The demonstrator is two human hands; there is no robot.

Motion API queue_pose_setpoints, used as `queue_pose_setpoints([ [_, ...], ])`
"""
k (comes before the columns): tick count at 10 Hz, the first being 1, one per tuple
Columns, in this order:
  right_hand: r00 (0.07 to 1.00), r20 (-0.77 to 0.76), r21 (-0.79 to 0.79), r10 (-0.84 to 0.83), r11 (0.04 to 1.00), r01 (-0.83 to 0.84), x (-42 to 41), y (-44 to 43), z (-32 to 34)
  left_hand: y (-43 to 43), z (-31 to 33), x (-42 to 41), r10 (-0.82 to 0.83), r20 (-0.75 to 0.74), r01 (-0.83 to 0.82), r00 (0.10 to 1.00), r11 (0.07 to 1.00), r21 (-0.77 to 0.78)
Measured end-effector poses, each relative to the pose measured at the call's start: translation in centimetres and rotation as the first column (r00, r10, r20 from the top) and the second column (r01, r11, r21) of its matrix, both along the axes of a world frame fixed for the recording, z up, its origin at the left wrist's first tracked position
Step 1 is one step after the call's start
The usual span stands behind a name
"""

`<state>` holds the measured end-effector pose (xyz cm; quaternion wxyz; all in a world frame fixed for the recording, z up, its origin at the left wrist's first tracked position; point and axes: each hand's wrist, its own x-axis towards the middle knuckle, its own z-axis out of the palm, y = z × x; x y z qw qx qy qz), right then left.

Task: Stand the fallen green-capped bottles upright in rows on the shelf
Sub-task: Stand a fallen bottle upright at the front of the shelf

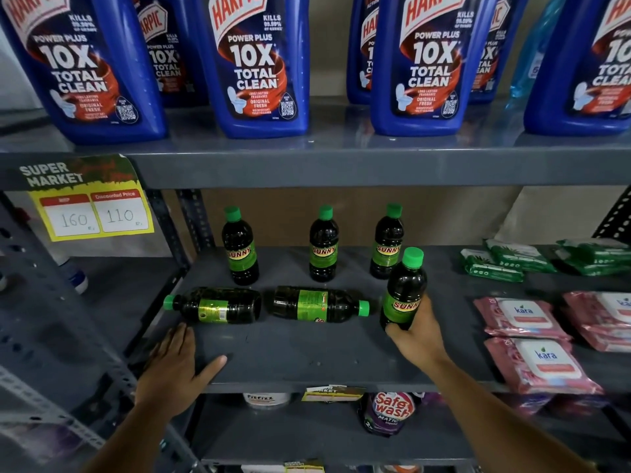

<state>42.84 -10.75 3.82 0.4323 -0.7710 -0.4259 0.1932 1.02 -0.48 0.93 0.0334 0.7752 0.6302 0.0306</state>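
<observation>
Three dark green-capped bottles stand upright in a back row on the grey shelf [307, 356]: a left one [239, 247], a middle one [323, 245] and a right one [387, 243]. In front of them two bottles lie on their sides: one [215, 305] with its cap pointing left, the other [317, 304] with its cap pointing right. My right hand [418, 331] grips a fourth upright bottle [403, 291] at its base, at the right end of the front row. My left hand [177, 367] rests flat on the shelf's front left, just below the left fallen bottle, holding nothing.
Blue toilet-cleaner bottles [256, 63] fill the shelf above. Green wipe packs [491, 264] and pink wipe packs [532, 363] lie to the right on the same shelf. A yellow price tag [92, 213] hangs at upper left. A purple detergent pouch [389, 413] sits on the shelf below.
</observation>
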Motion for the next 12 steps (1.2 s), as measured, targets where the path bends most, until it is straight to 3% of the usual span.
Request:
queue_pose_setpoints([
  [2, 0.999, 0.050, -0.012, -0.021, 1.000, 0.022, 0.2, 0.3, -0.2, 0.2, -0.1, 0.0, -0.004, -0.018, 0.004, 1.000, 1.000, 0.002],
  [4, 0.998, -0.060, -0.013, 0.036, 0.999, -0.037, 0.5, 0.6, -0.3, 0.2, -0.1, -0.2, -0.007, -0.026, 0.007, 1.000, 1.000, 0.009],
  [10, 0.993, -0.074, -0.087, 0.089, 0.992, -0.096, 1.2, 1.2, 0.2, 0.1, -0.1, -0.2, -0.005, -0.027, 0.005, 1.000, 1.000, -0.002],
  [11, 0.989, -0.092, -0.050, 0.115, 0.991, -0.120, 1.1, 0.8, 0.4, 0.1, -0.1, -0.1, -0.008, -0.020, 0.008, 1.000, 1.000, -0.004],
  [12, 0.996, 0.073, 0.123, -0.054, 0.991, 0.045, -0.6, -1.0, -0.2, 0.0, 0.1, -0.1, -0.013, -0.021, 0.012, 1.000, 1.000, -0.005],
])
